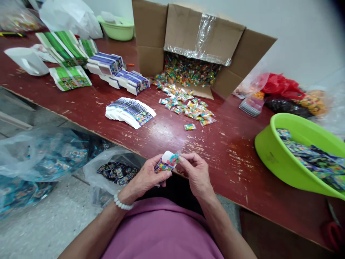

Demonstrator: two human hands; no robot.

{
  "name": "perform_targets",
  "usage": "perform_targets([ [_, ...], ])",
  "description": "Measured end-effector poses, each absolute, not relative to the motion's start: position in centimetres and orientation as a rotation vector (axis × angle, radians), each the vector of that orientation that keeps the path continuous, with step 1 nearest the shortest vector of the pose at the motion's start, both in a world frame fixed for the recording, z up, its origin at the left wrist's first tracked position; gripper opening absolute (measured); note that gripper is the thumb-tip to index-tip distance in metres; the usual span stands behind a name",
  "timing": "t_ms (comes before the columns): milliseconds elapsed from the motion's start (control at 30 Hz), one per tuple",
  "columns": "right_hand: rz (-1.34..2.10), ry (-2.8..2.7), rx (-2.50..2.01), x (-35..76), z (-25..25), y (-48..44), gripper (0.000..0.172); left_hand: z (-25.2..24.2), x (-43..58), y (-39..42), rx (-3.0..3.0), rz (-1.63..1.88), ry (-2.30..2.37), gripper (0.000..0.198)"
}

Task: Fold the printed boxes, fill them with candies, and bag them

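My left hand (147, 176) grips a small printed cardboard box (165, 163) with its white flap open, just off the near edge of the red table (167, 131). My right hand (195, 171) pinches a small colourful candy packet (174, 157) at the box's open end. On the table beyond lie several loose candy packets (188, 106) and a fanned stack of flat blue boxes (130, 112).
A tipped brown carton (188, 32) spills packets at the back. A green basin (272, 151) on the right holds filled boxes. Stacks of green and blue flat boxes (105, 64) sit at the left. Plastic bags of boxes (115, 171) lie on the floor.
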State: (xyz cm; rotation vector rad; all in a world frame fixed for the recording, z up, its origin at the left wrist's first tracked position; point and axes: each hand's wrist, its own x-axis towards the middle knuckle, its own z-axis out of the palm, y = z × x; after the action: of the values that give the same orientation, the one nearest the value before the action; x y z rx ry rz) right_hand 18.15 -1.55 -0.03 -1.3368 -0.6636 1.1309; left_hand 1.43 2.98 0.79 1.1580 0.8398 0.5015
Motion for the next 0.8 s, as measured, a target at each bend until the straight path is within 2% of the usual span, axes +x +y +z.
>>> perform_targets([
  [100, 0.979, -1.084, -1.406, 18.5, 0.9, -1.5, 0.016, 0.7, 1.3, 3.0, 1.11, 0.541, 0.809, 0.04],
  [200, 0.937, -1.37, -1.366, 18.8, 1.5, -1.4, 0.019, 0.5, 1.2, 3.1, 0.945, 0.603, 0.761, 0.041],
  [333, 1.121, -1.007, -1.325, 18.3, 1.2, -1.3, 0.022, 0.2, 1.2, 3.3, 0.774, 0.606, 0.825, 0.059],
  [433, 1.365, -0.823, -1.222, 17.6, 0.5, -1.1, 0.039, 0.2, 1.3, 3.3, 0.814, 0.607, 0.826, 0.05],
  [533, 1.508, -0.856, -1.162, 17.1, 0.0, -0.8, 0.032, 0.1, 1.5, 2.9, 0.853, 0.607, 0.806, 0.039],
  [600, 1.394, -0.914, -1.211, 16.9, -0.1, -0.7, 0.019, 0.0, 1.6, 2.7, 0.808, 0.616, 0.797, 0.037],
  [667, 1.116, -1.04, -1.288, 16.8, 0.0, -0.7, 0.011, -0.2, 1.7, 2.7, 0.698, 0.609, 0.761, 0.039],
  [733, 0.893, -1.218, -1.319, 16.9, 0.4, -0.7, 0.008, -0.3, 1.7, 2.8, 0.55, 0.55, 0.722, 0.045],
  [800, 0.847, -1.38, -1.302, 17.0, 0.7, -0.7, 0.013, -0.4, 1.8, 3.0, 0.425, 0.501, 0.707, 0.05],
])
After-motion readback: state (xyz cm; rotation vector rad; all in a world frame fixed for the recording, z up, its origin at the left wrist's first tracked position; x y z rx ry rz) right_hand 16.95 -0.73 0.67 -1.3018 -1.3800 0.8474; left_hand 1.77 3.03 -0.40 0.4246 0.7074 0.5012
